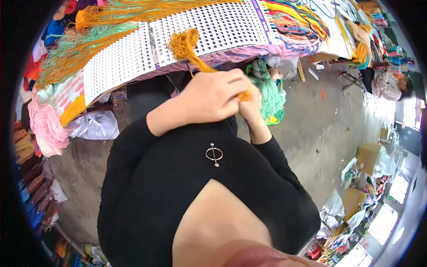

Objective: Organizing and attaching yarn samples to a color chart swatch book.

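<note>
My left hand [211,95] is closed round a bundle of golden-yellow thread [186,46] in front of my body. The bundle's looped, loose end lies over a white board with rows of round holes [222,26], and a short piece of it shows between my hands. Pressed against the left hand, my right hand [252,106] is closed on the same bundle, partly hidden by the left fingers. Golden and pale green threads [95,33] lie along the board's far side.
A pink skein [46,124] hangs at the table's left end. Mint-green thread [271,95] hangs in a bag just right of my hands. Multicoloured threads [298,22] cover the table at right. A person [387,84] sits farther right; cardboard boxes [368,159] stand on the floor.
</note>
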The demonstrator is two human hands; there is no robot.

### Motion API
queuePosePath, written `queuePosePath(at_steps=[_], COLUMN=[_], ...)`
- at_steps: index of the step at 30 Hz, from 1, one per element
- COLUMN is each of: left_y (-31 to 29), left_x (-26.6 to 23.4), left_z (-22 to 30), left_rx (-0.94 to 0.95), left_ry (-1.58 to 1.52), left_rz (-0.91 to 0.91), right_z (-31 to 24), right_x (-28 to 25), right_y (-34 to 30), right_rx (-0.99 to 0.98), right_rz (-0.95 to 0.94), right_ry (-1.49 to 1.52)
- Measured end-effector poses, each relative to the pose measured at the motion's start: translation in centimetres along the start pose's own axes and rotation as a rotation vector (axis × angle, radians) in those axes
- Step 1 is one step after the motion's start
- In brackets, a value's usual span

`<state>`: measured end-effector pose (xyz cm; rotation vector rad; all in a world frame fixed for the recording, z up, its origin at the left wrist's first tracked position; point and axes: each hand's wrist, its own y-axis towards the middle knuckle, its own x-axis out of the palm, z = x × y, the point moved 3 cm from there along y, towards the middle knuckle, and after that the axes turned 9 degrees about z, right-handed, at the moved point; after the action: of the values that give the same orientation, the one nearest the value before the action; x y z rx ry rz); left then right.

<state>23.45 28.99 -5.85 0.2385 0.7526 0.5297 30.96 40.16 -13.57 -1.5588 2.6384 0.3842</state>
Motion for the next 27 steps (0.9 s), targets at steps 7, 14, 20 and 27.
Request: queuePosePath(at_steps=[7,14,20,27], left_y=[-1.0,-4.7,-10.6,-23.1], left_x=[6.1,9.2,3.7,-4.5], left_z=[2.7,-6.2,-13.5,-17.1], left_rx=[0.556,0.219,-0.249,-0.676], left_ry=[-0.199,-0.04,0.072,0.516], left_rz=[-0.098,-0.377,-0.168,0.137], right_z=[1.5,5.9,28.4,40.6], right_x=[-10.4,-19.6,-23.3,-28.8], right_y=[-3.6,-4.0,-5.4,0.2], right_rx=[-0.035,0.039,0.442,0.597], right_rz=[0.849,0.957,0.926,1.109], right_ry=[1.383,0.658,0.581,0.333])
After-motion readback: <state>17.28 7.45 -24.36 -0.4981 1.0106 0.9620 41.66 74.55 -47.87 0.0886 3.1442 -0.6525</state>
